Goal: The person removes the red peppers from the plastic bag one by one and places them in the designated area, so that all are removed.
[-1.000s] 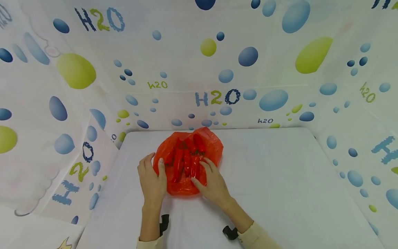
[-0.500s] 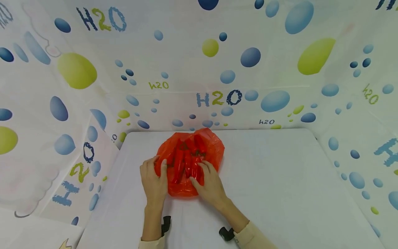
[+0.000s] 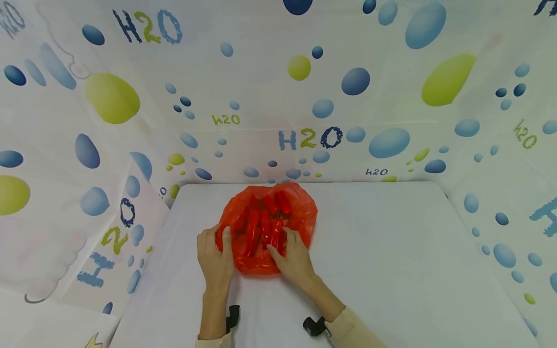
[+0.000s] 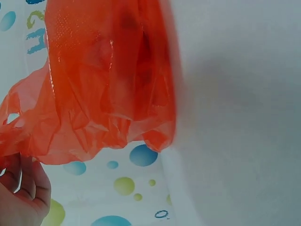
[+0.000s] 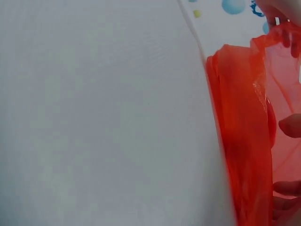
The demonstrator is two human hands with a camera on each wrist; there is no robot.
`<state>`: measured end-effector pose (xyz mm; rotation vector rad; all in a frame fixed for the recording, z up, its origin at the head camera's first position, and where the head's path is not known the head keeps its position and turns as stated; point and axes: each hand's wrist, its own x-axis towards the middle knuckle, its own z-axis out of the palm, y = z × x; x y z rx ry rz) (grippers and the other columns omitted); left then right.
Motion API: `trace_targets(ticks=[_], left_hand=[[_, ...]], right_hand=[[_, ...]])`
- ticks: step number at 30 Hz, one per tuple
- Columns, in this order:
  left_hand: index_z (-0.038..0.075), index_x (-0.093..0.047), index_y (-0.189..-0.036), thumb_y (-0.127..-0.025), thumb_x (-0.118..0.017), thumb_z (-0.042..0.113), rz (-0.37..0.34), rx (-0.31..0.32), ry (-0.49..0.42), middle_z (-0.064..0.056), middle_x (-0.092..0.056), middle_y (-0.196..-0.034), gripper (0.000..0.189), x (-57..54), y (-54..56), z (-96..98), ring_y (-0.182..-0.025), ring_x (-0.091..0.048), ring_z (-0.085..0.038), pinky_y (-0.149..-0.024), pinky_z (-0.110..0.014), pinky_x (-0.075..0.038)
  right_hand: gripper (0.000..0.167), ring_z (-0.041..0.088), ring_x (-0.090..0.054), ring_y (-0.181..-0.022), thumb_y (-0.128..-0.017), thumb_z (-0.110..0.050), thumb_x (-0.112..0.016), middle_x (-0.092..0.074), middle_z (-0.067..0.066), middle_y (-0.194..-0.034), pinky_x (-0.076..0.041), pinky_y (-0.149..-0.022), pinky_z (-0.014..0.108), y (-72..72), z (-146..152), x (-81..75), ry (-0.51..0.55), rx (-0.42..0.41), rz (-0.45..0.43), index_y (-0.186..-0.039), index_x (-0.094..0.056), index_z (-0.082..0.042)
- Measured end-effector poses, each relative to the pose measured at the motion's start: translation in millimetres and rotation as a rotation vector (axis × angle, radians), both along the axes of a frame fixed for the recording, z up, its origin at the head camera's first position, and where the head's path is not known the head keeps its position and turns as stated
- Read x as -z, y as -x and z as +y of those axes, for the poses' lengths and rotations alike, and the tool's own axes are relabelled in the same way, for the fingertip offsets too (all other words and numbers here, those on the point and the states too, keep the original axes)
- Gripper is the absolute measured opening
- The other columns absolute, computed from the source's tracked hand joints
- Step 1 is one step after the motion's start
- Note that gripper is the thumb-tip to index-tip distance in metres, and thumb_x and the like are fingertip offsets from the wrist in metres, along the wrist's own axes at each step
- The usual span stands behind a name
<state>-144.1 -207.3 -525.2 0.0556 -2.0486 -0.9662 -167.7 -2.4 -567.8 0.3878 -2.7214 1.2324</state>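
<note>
An orange-red plastic bag (image 3: 252, 263) lies on the white table, its mouth spread wide. Several glossy long red peppers (image 3: 252, 231) with dark green stems lie inside. My left hand (image 3: 216, 263) pinches the bag's left rim, thumb over the film; the left wrist view shows its bent fingers (image 4: 35, 181) at the gathered plastic. My right hand (image 3: 298, 258) is over the near right part of the bag, beside the peppers. In the right wrist view its thumb (image 5: 292, 125) and fingers (image 5: 288, 189) stand apart, with only bag film visible between them.
The white table (image 3: 391, 251) extends to either side of the bag. Behind it hangs a white curtain (image 3: 252, 87) printed with blue and green drops, continuing along both sides. A black wrist device (image 3: 232, 316) sits on the left wrist, another on the right.
The head view has shifted slightly. My right hand has moved a little leftward relative to the bag. My left hand stays at the rim, and the peppers lie much as before.
</note>
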Motion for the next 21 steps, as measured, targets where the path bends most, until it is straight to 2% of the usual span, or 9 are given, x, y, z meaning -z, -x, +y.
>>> trace_targets(ticks=[4,8,16,21], left_hand=[[-0.006,-0.070,-0.111,-0.102,-0.065,0.012,0.070,0.006,0.006,-0.019,-0.065,-0.096,0.021,2.6,0.2,3.4,-0.089,-0.052,-0.035,-0.079,-0.039,-0.039],[-0.007,-0.070,-0.106,-0.102,-0.063,0.007,0.109,-0.004,0.016,-0.019,-0.062,-0.089,0.016,3.0,0.2,5.5,-0.085,-0.051,-0.035,-0.076,-0.038,-0.038],[-0.007,-0.069,-0.102,-0.102,-0.062,0.006,0.119,-0.030,0.017,-0.020,-0.062,-0.088,0.015,4.1,-0.9,5.7,-0.083,-0.051,-0.035,-0.075,-0.037,-0.038],[-0.007,-0.069,-0.102,-0.103,-0.061,0.007,0.102,-0.025,0.005,-0.019,-0.062,-0.088,0.016,5.5,-1.0,6.0,-0.083,-0.051,-0.034,-0.074,-0.036,-0.037]], right_hand=[[0.069,0.017,-0.064,-0.090,-0.096,-0.040,-0.074,-0.061,0.011,-0.124,-0.057,-0.077,0.033,1.9,1,5.0,0.023,0.022,-0.011,-0.146,-0.048,0.001],[0.066,0.013,-0.065,-0.090,-0.093,-0.035,-0.077,-0.064,0.009,-0.120,-0.057,-0.078,0.031,4.2,2,9.6,0.044,0.045,-0.020,-0.142,-0.052,0.001],[0.061,0.011,-0.059,-0.080,-0.087,-0.028,-0.085,-0.065,0.002,-0.101,-0.054,-0.072,0.028,9.8,2,17.7,0.063,0.053,-0.043,-0.134,-0.060,0.002],[0.053,0.009,-0.061,-0.076,-0.086,-0.027,-0.085,-0.067,-0.001,-0.092,-0.054,-0.069,0.026,10.5,4,15.3,0.109,0.073,-0.072,-0.127,-0.066,0.001]])
